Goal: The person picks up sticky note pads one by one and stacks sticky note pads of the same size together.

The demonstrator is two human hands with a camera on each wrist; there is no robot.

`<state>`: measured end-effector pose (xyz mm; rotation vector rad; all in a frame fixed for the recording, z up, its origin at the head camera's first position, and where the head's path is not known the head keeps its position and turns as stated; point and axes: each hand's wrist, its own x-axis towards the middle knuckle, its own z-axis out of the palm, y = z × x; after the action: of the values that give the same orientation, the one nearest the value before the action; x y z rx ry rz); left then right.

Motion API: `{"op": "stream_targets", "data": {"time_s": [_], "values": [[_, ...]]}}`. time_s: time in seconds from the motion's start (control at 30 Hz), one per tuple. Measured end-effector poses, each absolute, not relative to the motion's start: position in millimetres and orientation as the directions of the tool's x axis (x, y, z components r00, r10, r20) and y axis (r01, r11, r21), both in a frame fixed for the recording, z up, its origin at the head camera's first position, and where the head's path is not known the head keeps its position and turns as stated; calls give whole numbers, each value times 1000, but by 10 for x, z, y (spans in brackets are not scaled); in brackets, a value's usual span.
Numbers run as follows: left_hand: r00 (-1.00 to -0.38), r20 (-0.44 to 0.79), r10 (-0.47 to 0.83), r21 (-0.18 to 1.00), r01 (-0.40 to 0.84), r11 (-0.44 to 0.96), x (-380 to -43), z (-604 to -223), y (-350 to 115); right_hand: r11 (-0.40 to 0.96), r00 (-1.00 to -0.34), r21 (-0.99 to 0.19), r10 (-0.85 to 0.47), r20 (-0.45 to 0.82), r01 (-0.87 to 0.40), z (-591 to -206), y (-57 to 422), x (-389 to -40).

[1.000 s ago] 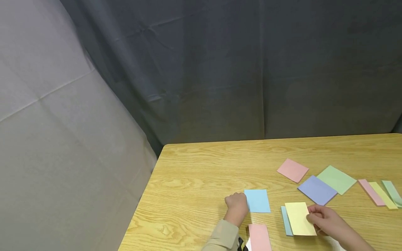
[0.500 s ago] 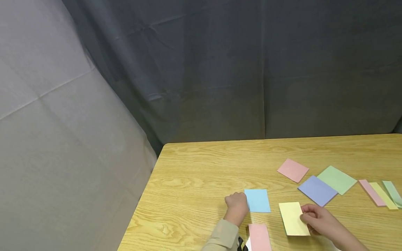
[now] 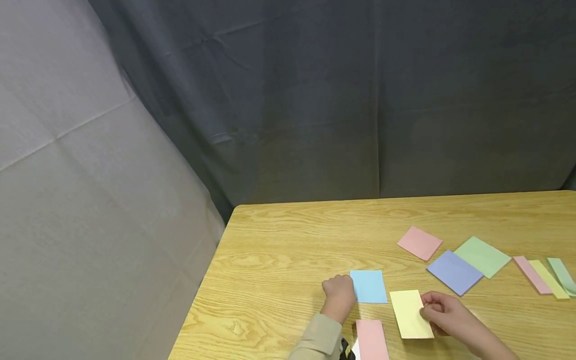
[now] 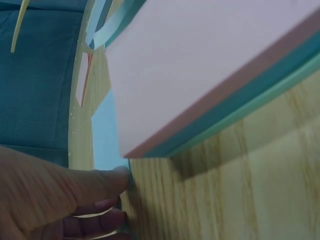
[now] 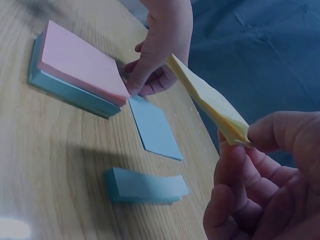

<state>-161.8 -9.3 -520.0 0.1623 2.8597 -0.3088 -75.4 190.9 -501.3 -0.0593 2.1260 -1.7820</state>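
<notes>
My right hand (image 3: 445,315) pinches a yellow sticky note pad (image 3: 411,315) by its right edge. In the right wrist view the yellow pad (image 5: 207,100) is raised above the table, held between thumb and fingers. My left hand (image 3: 339,295) holds the left edge of a square blue sticky note pad (image 3: 369,287) lying on the table; the left wrist view shows the thumb on that pad's corner. Nearer me is a pink pad (image 3: 372,340), stacked on blue-green pads (image 5: 75,95). A narrow light blue pad (image 5: 147,185) lies below the yellow one, hidden in the head view.
Farther back on the wooden table (image 3: 279,240) lie a pink pad (image 3: 420,243), a purple pad (image 3: 455,272) and a green pad (image 3: 483,256). Narrow pink (image 3: 532,275), yellow (image 3: 549,279) and green (image 3: 562,276) pads lie at the right. A dark curtain hangs behind.
My right hand has carried the yellow pad left, toward the blue one. The narrow light blue pad has gone out of sight behind it in the head view. My left hand stays put.
</notes>
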Motion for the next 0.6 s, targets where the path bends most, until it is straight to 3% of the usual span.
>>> {"op": "stream_targets", "data": {"time_s": [0.33, 0.6], "values": [[-961, -262, 87, -191, 140, 971, -1631, -5222, -89, 133, -902, -971, -363, -234, 198, -5041, 1762, -754], [-961, -267, 73, -192, 127, 973, -1615, -5199, -86, 126, -899, -972, -372, -232, 199, -5075, 1625, -732]]}}
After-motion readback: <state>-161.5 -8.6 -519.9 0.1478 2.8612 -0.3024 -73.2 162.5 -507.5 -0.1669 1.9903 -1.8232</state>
